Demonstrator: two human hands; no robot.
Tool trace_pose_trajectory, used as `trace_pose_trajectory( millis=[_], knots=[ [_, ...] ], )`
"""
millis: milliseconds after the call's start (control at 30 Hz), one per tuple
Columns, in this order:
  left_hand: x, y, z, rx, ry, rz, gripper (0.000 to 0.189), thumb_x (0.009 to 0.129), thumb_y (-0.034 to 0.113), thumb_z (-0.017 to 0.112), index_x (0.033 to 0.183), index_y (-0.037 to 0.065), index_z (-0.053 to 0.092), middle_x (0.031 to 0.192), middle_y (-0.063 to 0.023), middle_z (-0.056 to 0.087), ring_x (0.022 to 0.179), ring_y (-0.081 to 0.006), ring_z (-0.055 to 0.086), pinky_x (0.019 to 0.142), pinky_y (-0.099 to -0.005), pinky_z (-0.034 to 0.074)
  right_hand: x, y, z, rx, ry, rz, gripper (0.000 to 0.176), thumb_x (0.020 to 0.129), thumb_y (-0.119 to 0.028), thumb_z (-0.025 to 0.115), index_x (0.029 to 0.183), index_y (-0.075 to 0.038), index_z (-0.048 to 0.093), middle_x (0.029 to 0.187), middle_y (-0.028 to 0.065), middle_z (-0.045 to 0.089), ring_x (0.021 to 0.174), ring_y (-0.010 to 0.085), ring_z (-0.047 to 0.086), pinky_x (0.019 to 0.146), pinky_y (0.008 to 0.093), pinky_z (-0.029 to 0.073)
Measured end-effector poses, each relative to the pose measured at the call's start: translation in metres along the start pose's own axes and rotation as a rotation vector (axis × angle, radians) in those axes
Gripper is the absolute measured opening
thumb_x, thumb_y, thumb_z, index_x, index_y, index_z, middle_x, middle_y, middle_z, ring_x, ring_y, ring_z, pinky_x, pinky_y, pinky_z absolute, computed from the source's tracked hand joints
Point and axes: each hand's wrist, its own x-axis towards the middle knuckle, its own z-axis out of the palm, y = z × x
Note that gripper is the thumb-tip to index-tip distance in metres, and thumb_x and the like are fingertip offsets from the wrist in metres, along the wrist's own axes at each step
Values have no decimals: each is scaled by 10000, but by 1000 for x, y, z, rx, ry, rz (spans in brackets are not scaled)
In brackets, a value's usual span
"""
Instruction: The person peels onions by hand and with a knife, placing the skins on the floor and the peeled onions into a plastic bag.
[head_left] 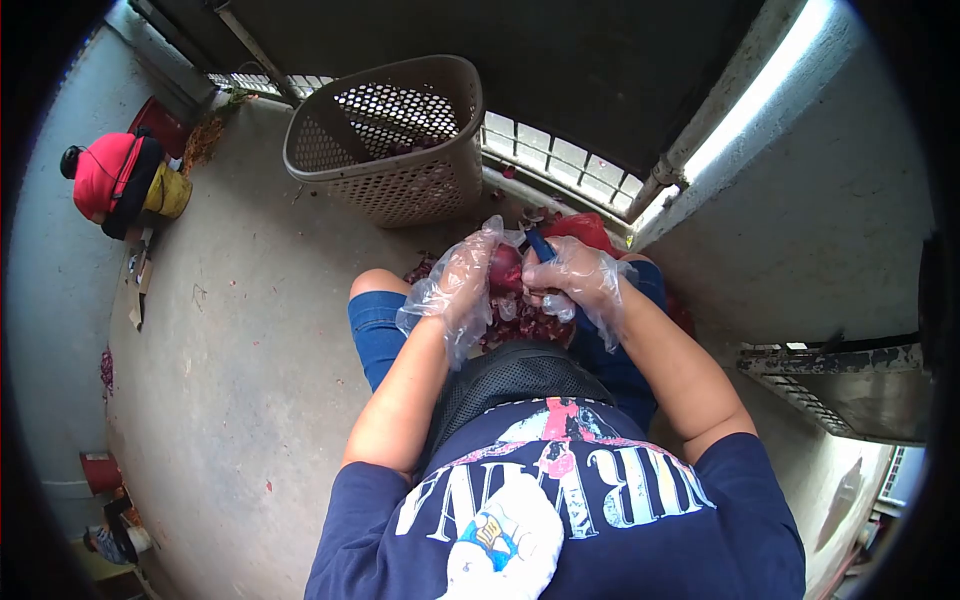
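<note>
A round red onion (506, 266) is in my left hand (466, 272), whose fingers are wrapped round its side. My right hand (578, 275) grips a blue-handled tool (540, 244) right beside the onion; its working end is hidden by the fingers. Loose clear plastic gloves cover both hands. Below them, between my knees, lies a heap of dark red onion skins (530, 325). Just beyond my right hand is a red plastic bag (585, 232).
A tall perforated brown basket (425, 190) stands ahead, with dark red pieces inside. At the left, a person in a red top (105, 175) bends near a red tub (160, 125). Another red container (100, 472) is lower left. A wall (800, 210) rises at the right.
</note>
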Motion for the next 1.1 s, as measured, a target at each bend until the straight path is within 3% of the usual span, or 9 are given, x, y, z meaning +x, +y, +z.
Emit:
trace_pose_trajectory(
  millis=[100,167,233,500,600,633,800,900,1100],
  knots=[
    [-14,16,12,-201,-18,-200,299,843,377,538,940,95,547,858,-70,588,728,-182,596,566,-311,536,-7,-8,5,192,2,9,140,748,-143,635,769,-37,545,649,76,560,519,138,528,455,246,405],
    [-9,7,11,-279,5,-141,288,840,370,546,932,97,548,845,-70,590,716,-184,600,549,-312,537,-9,-8,7,270,63,39,106,755,-120,618,762,-39,550,636,74,556,462,137,505,400,231,381],
    [-9,5,14,-357,29,-83,278,837,364,553,924,100,550,832,-69,592,704,-186,605,532,-313,537,-3,7,0,631,205,17,102,773,-107,599,802,-30,538,625,71,542,457,142,498,407,238,383],
    [-7,4,-3,-434,-65,22,336,841,419,552,984,116,531,913,-80,613,721,-192,618,572,-285,522,12,40,-51,-130,486,-158,249,776,-144,634,960,-6,540,710,61,579,588,118,530,531,256,444],
    [-12,11,5,-442,38,91,299,880,341,515,1028,82,520,974,-116,607,785,-214,618,581,-322,541,-16,-9,-5,-73,423,-170,269,786,-216,646,931,-4,566,736,65,597,577,105,522,516,243,432],
    [-10,8,3,-441,37,87,299,880,341,515,1028,82,520,974,-116,607,785,-214,618,581,-322,541,-23,-18,0,-4,366,13,318,804,-301,641,925,-14,576,703,57,606,560,94,513,476,229,403],
    [-6,4,5,-445,-96,188,354,876,367,517,1084,83,488,1021,-102,574,921,-218,589,803,-380,510,-18,-12,15,123,164,88,302,826,-330,624,899,-39,587,619,34,587,507,79,483,413,224,351],
    [-12,7,18,-231,42,278,361,856,326,537,1116,88,457,1069,-104,542,962,-226,568,876,-375,475,-8,-4,23,248,336,-36,212,812,-208,653,878,-24,572,646,16,568,465,70,458,410,221,354],
    [-20,13,25,-257,-81,285,356,825,185,525,1151,78,427,1143,-110,487,1005,-220,531,927,-360,435,1,11,5,134,388,-219,211,808,-181,659,908,-23,561,641,9,542,485,59,484,415,220,373]
  ],
)
